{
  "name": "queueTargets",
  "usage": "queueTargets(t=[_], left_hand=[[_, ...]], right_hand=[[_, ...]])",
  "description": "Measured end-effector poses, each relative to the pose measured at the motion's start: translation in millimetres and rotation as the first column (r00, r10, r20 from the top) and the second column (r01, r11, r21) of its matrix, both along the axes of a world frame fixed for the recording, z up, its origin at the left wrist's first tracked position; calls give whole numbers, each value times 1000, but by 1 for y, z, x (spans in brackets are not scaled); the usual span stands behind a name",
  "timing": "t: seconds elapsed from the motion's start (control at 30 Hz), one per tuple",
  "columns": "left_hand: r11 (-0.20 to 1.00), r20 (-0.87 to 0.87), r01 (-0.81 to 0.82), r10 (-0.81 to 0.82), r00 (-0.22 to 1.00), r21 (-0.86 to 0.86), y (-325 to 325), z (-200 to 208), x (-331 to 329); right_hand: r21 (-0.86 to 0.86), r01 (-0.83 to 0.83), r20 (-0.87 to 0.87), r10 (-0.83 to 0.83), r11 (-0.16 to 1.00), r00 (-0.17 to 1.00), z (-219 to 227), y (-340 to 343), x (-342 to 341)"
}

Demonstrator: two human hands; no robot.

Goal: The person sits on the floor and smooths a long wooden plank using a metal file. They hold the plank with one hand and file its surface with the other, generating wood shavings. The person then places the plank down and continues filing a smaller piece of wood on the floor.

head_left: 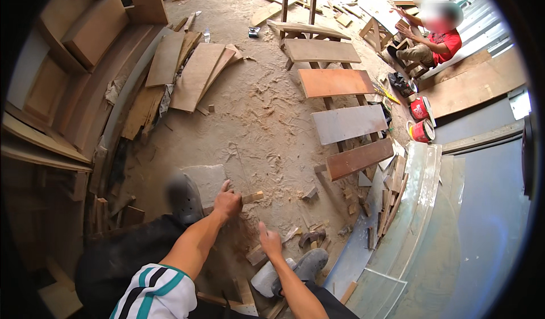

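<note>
Wood stick (253,197) at L shoe's (188,206) 3 o'clock, L hand (227,204) wrapped rnd it; R hand (271,242) at stick's 5 o'clock, grip can't tell. Looks mid-job from here: boards (347,124) at 2 o'clock in a row, remainder unclear.

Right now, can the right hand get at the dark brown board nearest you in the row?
Probably, with a stretch: mostly dusty floor and a small block lie between the right hand and the dark brown board; nothing large blocks it.
</note>
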State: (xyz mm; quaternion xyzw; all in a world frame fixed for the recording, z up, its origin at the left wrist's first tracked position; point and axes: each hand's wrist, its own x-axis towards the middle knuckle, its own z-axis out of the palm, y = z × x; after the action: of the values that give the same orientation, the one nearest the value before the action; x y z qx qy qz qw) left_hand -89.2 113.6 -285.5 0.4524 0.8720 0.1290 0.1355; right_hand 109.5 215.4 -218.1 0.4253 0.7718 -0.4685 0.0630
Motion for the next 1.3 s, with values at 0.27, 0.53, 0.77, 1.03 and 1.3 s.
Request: queueTargets(t=[0.27, 0.53, 0.77, 1.03, 1.3], left_hand=[[999, 11, 5, -5, 1000, -32, 8, 9, 5], [999, 15, 4, -4, 1000, -39, -2, 8, 0], [999, 11, 15, -15, 1000, -40, 7, 8, 4], [999, 22, 20, -19, 1000, -28, 4, 9, 4], [995, 26, 11, -9, 1000, -101, 4, 6, 2]], right_hand=[[-37, 24, 120, -19, 999, 993, 2, 8, 38], [-75, -7, 278, 28, 997, 960, 22, -11, 75], [17, -53, 152, 49, 998, 987, -12, 14, 21], [-64, 54, 252, -36, 997, 967, 31, -9, 69], [-82, 64, 303, -36, 995, 952, 40, -1, 73]])
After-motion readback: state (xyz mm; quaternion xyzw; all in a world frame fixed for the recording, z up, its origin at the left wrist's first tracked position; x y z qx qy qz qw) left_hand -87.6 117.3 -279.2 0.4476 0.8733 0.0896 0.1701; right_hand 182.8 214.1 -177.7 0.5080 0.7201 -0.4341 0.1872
